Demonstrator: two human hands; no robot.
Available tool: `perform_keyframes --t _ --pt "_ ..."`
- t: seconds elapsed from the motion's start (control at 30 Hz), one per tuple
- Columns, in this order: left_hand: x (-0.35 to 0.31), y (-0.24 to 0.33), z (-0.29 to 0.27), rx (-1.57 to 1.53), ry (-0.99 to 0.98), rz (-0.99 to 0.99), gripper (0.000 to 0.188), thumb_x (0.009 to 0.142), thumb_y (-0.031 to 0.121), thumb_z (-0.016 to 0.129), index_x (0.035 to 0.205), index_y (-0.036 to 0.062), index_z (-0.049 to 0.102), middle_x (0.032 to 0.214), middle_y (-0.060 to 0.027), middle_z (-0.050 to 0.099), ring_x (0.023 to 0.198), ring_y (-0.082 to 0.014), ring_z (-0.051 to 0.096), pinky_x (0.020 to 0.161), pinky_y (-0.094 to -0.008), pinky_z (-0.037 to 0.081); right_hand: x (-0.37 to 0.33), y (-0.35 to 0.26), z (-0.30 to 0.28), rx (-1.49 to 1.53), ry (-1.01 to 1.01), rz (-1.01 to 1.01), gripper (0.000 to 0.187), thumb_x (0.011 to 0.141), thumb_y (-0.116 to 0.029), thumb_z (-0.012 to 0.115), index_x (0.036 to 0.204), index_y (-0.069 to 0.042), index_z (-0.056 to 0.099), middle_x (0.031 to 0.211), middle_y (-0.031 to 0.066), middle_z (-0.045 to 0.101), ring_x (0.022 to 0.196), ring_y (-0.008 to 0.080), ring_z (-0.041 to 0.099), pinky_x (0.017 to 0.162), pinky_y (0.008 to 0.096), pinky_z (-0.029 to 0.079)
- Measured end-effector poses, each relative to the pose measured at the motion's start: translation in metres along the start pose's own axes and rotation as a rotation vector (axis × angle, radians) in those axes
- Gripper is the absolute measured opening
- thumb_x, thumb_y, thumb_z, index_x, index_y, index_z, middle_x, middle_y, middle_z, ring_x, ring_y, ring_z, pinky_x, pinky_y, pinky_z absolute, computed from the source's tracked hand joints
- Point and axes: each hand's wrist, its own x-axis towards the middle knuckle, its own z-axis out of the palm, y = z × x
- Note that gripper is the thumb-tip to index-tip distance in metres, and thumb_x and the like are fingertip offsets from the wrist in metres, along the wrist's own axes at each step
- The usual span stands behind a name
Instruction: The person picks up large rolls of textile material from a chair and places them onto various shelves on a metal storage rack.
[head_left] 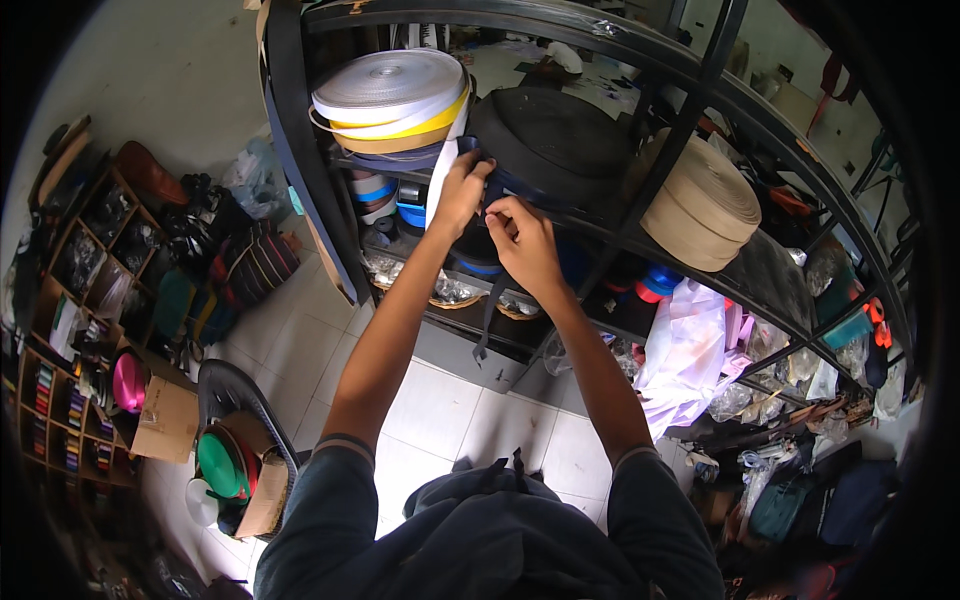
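Observation:
My left hand [463, 192] is closed at the front edge of a black metal shelf, its fingers on a dark webbing strap. Just to its right, my right hand [522, 243] pinches the same dark strap, and a loose black length [489, 318] hangs down below it. A white strap [441, 187] drops from the shelf beside my left hand. Behind the hands lies a large black webbing roll [555, 135]. Left of it is a stack of rolls with a white roll [388, 84] on top and a yellow roll [425, 125] under it.
A beige webbing roll [700, 200] sits on the right of the shelf. Smaller rolls and baskets fill the lower levels, and a pale plastic bag [683, 350] hangs out. At left on the tiled floor, a chair [215, 380] holds a box with a green roll [222, 464].

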Motion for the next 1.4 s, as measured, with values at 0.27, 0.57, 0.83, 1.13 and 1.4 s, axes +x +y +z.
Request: perform_keyframes --t 0.27,0.57,0.83,1.13,1.4 --pt "-0.008 0.008 -0.036 0.249 -0.072 0.162 0.037 0.091 0.019 0.052 0.121 -0.0035 0.057 0.094 -0.0182 0.067 0.056 -0.0161 0.061 0.045 -0.0287 0.049 0.008 -0.012 0.007 -0.074 0.054 -0.087 0.005 0.085 -0.003 0.062 0.089 0.000 0.059 0.071 0.0088 0.061 0.050 0.0140 0.055 0.047 0.0255 0.042" --pt "-0.009 -0.049 -0.053 0.650 0.615 0.406 0.032 0.078 0.027 0.072 0.091 -0.0007 0.063 0.083 -0.0160 0.066 0.075 -0.0316 0.064 0.069 -0.0382 0.050 0.008 -0.018 0.010 -0.025 -0.022 -0.062 0.005 0.083 -0.006 0.062 0.086 -0.004 0.058 0.075 0.0103 0.060 0.061 0.0255 0.060 0.056 0.0343 0.047" --pt "-0.029 0.019 -0.044 0.385 0.232 0.248 0.022 0.083 0.016 0.064 0.096 -0.0008 0.058 0.077 -0.0232 0.065 0.076 -0.0380 0.066 0.068 -0.0431 0.050 0.021 -0.002 0.010 0.050 -0.026 -0.157 0.005 0.085 -0.004 0.061 0.089 -0.001 0.060 0.072 0.0091 0.061 0.050 0.0127 0.053 0.047 0.0260 0.041" --pt "-0.052 0.100 -0.054 1.128 0.306 0.518 0.021 0.085 0.023 0.064 0.095 0.0046 0.062 0.070 -0.0200 0.064 0.069 -0.0385 0.064 0.062 -0.0436 0.050 0.057 -0.004 0.027 0.224 -0.004 0.035 0.009 0.086 -0.004 0.058 0.094 0.001 0.060 0.081 0.0154 0.066 0.054 0.0221 0.060 0.053 0.0320 0.047" --pt "-0.012 0.086 -0.173 1.285 0.226 0.599 0.018 0.083 0.020 0.065 0.095 0.0064 0.066 0.078 -0.0134 0.066 0.074 -0.0328 0.064 0.067 -0.0408 0.048 0.085 -0.024 0.051 0.101 0.011 -0.186 0.016 0.082 -0.001 0.061 0.098 -0.001 0.059 0.086 0.0125 0.060 0.061 0.0208 0.057 0.058 0.0318 0.047"
